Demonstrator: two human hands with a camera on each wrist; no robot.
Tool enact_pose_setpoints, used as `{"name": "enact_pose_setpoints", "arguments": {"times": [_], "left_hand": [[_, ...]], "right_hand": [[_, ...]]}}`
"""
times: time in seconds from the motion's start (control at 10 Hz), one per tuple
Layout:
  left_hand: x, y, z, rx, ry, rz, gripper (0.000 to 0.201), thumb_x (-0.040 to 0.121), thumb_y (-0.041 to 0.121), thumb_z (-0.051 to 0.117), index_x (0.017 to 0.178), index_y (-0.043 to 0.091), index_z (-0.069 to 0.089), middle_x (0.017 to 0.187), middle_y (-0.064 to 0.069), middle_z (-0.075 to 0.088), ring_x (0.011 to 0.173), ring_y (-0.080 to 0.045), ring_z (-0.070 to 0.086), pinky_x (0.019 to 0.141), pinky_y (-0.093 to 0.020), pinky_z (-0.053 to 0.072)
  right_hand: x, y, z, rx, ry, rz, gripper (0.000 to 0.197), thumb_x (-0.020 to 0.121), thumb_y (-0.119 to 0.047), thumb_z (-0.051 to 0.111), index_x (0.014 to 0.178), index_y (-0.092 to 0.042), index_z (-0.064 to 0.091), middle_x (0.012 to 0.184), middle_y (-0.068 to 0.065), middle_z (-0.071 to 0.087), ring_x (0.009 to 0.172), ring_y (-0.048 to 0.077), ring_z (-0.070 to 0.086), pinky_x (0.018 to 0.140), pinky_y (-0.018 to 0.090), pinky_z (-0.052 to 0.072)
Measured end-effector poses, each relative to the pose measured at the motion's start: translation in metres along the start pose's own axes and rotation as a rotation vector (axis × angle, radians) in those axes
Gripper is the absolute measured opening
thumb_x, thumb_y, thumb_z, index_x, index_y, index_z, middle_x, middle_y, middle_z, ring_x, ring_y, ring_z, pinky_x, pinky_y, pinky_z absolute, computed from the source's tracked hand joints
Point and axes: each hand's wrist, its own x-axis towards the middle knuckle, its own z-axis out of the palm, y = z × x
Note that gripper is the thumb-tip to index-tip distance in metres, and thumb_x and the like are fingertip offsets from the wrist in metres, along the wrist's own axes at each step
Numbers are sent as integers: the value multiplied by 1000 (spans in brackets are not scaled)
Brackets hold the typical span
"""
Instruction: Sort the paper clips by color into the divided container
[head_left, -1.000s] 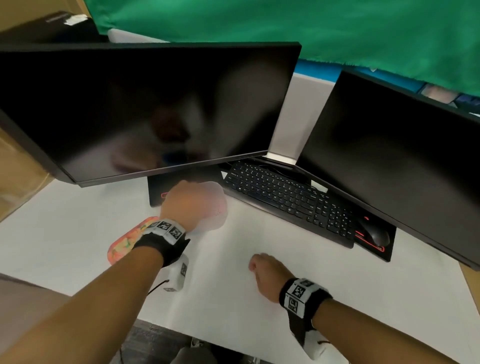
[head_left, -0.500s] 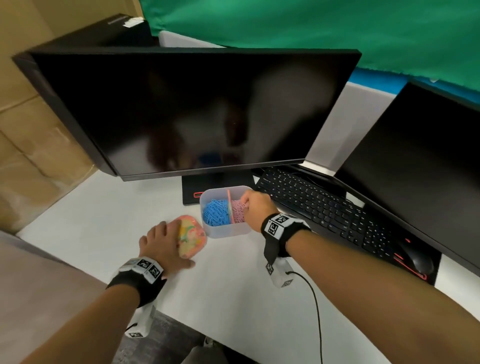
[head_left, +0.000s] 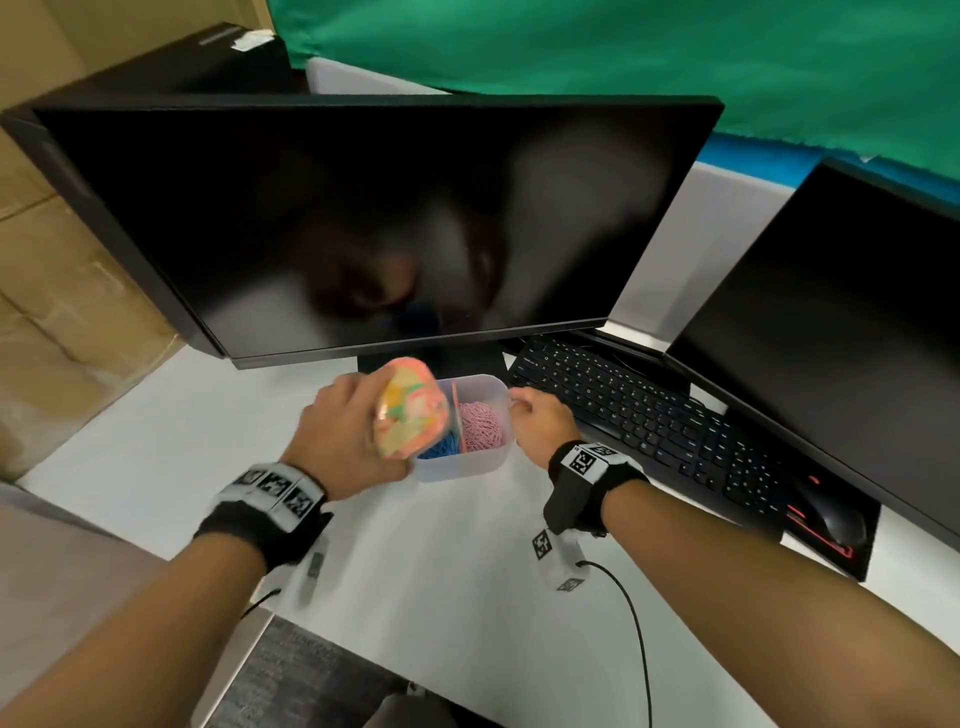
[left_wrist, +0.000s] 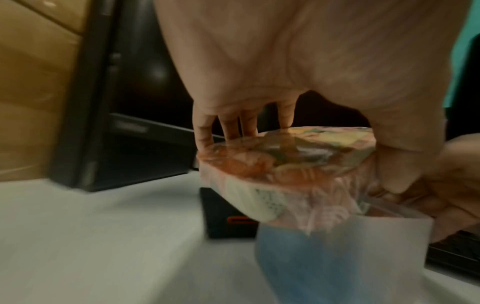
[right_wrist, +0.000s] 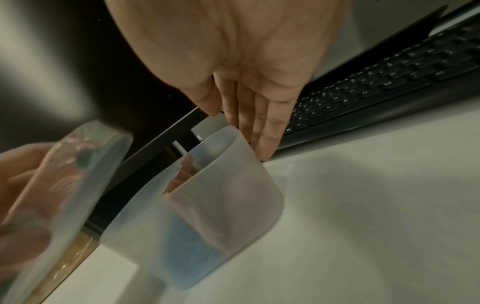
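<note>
Paper clips fill the divided container (head_left: 470, 465) on the white desk (head_left: 156, 457): blue clips (head_left: 439, 448) in its left compartment, pink clips (head_left: 483, 428) in its right. Left hand (head_left: 343, 441) grips the colourful lid (head_left: 410, 415), tilted above the left compartment. Right hand (head_left: 543, 423) lays straight fingers (right_wrist: 262, 131) against the container's right wall. Keyboard (head_left: 649, 410) lies right.

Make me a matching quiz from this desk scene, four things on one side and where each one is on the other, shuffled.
Things:
1. patterned lid
2. pink paper clips
3. blue paper clips
4. mouse

Places:
A. container's right compartment
B. far right, on the red-edged pad
C. held in the left hand, tilted over the container
D. container's left compartment

Pairs: 1-C, 2-A, 3-D, 4-B
</note>
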Motion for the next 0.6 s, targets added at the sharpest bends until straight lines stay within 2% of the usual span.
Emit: {"name": "enact_pose_setpoints", "arguments": {"times": [0.1,0.2,0.3,0.4,0.5,0.6], "left_hand": [[27,31,5,174,-88,106,110,47,58,73,142,40,22,126,4,40,113,-24,44,95,-39,42],[42,48,17,305,-185,151,109,48,60,73,142,40,20,129,4,37,116,-24,41,97,-43,40],[50,58,25,343,-249,148,108,51,62,73,141,41,18,132,3,36,119,-26,38,99,-48,39],[55,66,26,353,-296,143,107,51,62,73,141,42,17,133,2,35,120,-28,38,99,-50,40],[57,72,22,365,-325,146,107,53,60,74,141,42,17,134,3,34,121,-29,37,97,-52,42],[59,73,20,355,-344,135,107,54,60,75,142,42,17,136,4,33,122,-29,36,95,-51,44]], "right_hand": [[1,-1,1,100,-18,52,37,94,-28,40,123,-19,62,116,9,66,97,27,64,87,46,55],[6,3,2,149,-21,100,43,88,-39,36,103,-12,66,106,12,68,97,31,64,88,52,52],[7,3,1,146,-31,92,38,91,-38,40,102,-14,68,102,12,70,94,31,66,87,50,54],[8,5,1,103,-50,57,33,89,-33,49,114,-20,67,103,6,71,96,25,66,86,45,56],[7,8,3,96,-39,37,32,90,-28,56,120,-18,65,104,3,71,95,20,67,86,41,57],[11,11,5,138,2,44,29,90,-26,58,116,-17,67,99,2,71,93,20,68,84,41,57]]}}
